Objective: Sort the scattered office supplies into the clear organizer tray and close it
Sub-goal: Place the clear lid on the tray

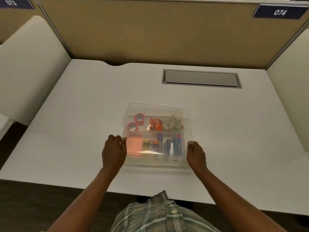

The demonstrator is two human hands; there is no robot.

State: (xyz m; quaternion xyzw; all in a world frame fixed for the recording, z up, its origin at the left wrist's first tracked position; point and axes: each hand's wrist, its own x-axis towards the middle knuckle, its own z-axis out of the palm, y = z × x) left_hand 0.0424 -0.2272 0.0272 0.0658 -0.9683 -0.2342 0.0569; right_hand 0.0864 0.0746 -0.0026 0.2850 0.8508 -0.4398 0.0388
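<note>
The left hand point(114, 150) has its grip curled onto the left edge of the clear lid point(157, 139), and the right hand point(196, 152) pinches the right edge. The lid lies over the organizer tray point(155, 165), which sits between the two hands in the middle of the white counter point(83, 106), with the supplies already inside. I think it is best to press both sides down evenly so the lid shuts flat.

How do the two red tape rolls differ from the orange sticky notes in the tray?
The red tape rolls are round rings with open centres; the orange sticky notes are a flat rectangular pad. The rolls sit in the far-left compartment, the notes in the near-left one. Both lie inside the clear organizer tray, under its lid.
</note>
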